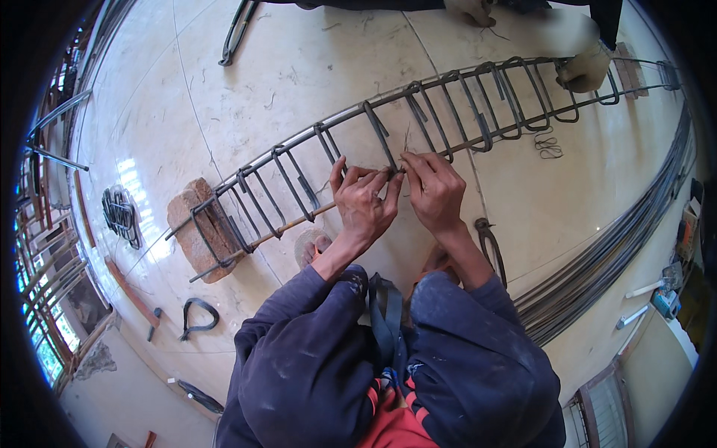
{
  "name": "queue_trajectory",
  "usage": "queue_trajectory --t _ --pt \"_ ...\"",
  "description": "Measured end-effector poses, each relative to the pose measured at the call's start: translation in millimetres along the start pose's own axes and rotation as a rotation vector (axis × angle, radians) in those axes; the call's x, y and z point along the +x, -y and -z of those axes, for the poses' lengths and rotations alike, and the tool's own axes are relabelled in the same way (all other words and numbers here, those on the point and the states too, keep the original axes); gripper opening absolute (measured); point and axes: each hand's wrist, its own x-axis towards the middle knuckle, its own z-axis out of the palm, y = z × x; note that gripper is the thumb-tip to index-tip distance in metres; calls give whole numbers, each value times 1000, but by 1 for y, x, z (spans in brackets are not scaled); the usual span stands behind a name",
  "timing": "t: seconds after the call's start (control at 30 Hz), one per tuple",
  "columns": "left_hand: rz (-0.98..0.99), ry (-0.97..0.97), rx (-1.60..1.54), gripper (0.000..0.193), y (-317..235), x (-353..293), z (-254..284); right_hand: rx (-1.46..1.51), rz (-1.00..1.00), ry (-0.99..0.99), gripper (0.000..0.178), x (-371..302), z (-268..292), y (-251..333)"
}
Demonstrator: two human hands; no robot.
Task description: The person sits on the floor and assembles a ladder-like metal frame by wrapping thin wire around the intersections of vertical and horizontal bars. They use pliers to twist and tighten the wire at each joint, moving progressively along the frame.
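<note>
A long rebar cage [287,222], made of straight bars with several rectangular stirrups, stretches diagonally across the floor before me. Both my hands meet at its near bar, around the bottom corner of one stirrup [379,125]. My left hand [366,205] is closed in a pinch against that corner; what lies between its fingertips is hidden. Just right of it, my right hand [435,187] pinches thin tie wire [407,140], whose loose strands stick up past the fingers. Under the cage's left end are reddish bricks [196,243].
At the far right, another person's gloved hand [584,72] touches the cage. Pincers [489,250] lie by my right foot, and a long bundle of rods [590,276] runs along the right. Bent stirrups [121,215] are stacked at left; loose wire ties [547,144] lie beyond the cage's near bar.
</note>
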Motion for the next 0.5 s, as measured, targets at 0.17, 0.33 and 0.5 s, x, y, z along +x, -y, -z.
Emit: queue_trajectory --t 0.17,0.33,0.5 --pt "44 -14 -4 18 -1 2 -5 -181 84 175 23 -12 8 -4" --pt "65 15 29 20 -8 4 0 -125 23 189 33 -12 9 -4" --pt "67 17 38 20 -4 1 -3 259 -188 24 40 -62 -9 -25"
